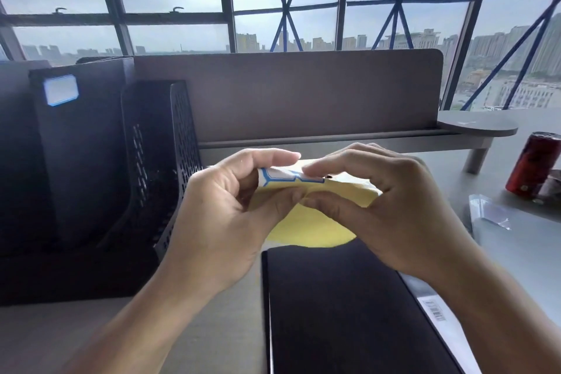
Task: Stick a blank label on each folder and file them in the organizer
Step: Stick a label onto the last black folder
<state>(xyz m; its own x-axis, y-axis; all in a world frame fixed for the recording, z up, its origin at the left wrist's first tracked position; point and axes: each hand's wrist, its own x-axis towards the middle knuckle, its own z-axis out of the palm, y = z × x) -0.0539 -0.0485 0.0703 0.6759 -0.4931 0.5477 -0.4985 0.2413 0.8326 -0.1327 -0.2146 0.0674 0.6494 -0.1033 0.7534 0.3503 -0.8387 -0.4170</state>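
Note:
Both hands hold a yellow label sheet (312,222) above the desk. My left hand (221,209) pinches its bent top edge, where a white label with a blue border (282,177) shows. My right hand (385,203) pinches the same edge from the right, index finger and thumb on the label. A black folder (349,307) lies flat on the desk below the hands. At the left stands a black mesh organizer (161,161) with a black folder (79,143) upright in it, a blue-edged blank label (60,89) on its spine.
A brown desk divider (303,94) runs behind the hands. A red can (534,162) and clear plastic wrapping (488,212) sit at the right. A plastic sleeve with a barcode (434,307) lies beside the flat folder. Windows lie beyond.

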